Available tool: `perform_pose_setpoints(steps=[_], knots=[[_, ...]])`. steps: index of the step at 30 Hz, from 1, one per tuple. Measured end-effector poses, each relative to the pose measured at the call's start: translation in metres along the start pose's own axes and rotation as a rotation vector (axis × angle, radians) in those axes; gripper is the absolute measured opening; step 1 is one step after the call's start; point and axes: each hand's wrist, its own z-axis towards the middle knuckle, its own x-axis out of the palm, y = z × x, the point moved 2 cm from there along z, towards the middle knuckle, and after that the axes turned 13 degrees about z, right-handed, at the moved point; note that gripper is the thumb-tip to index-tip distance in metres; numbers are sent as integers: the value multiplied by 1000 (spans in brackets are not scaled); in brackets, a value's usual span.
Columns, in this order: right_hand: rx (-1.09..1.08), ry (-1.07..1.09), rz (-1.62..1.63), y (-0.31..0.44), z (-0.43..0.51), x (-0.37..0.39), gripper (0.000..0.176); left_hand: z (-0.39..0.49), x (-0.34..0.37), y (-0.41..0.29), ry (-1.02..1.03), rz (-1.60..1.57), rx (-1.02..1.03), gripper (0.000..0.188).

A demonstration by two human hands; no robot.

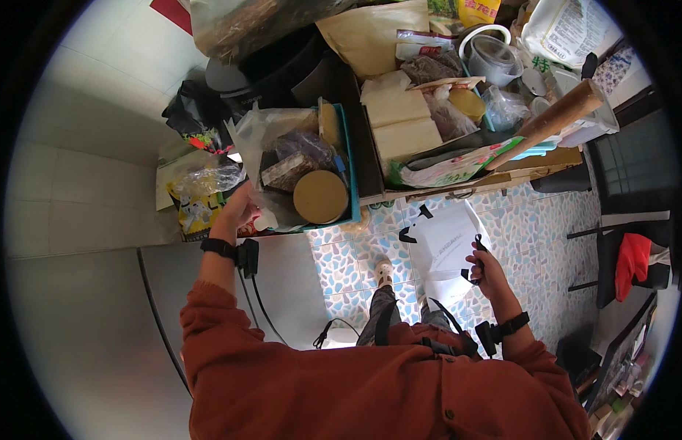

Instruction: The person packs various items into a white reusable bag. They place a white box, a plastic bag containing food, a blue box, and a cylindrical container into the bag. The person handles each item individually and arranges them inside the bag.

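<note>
My right hand [488,269] grips a black handle of a white paper or plastic bag [442,242], which hangs above the tiled floor and bears faint writing. More black handle ends show at its far side. On the left, my left hand [243,209] reaches in beside a turquoise basket [353,165]. Its fingertips are partly hidden at a translucent plastic bag [252,148], so its grip is unclear. Inside the basket are a round container with a tan lid [320,196] and packets in clear wrapping [288,170]. A yellow printed bag [197,212] lies just left of that hand.
A dark SUPOR appliance [253,91] stands behind the basket. To its right, a cardboard box [374,159] holds packets, and a wooden rolling pin [555,121] juts over its edge. A grey cabinet-like surface [280,286] lies below my left arm; a dark chair [607,264] bears red cloth.
</note>
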Motion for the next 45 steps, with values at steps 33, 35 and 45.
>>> perform_pose_setpoints(steps=[33, 35, 45], knots=[[273, 283, -109, -74, 46, 129, 33, 11, -17, -26, 318, 4, -195, 42], [247, 390, -107, -80, 55, 160, 35, 18, -19, -6, 330, -313, -190, 35], [414, 461, 224, -141, 87, 211, 37, 72, 3, -6, -18, -225, 220, 39]])
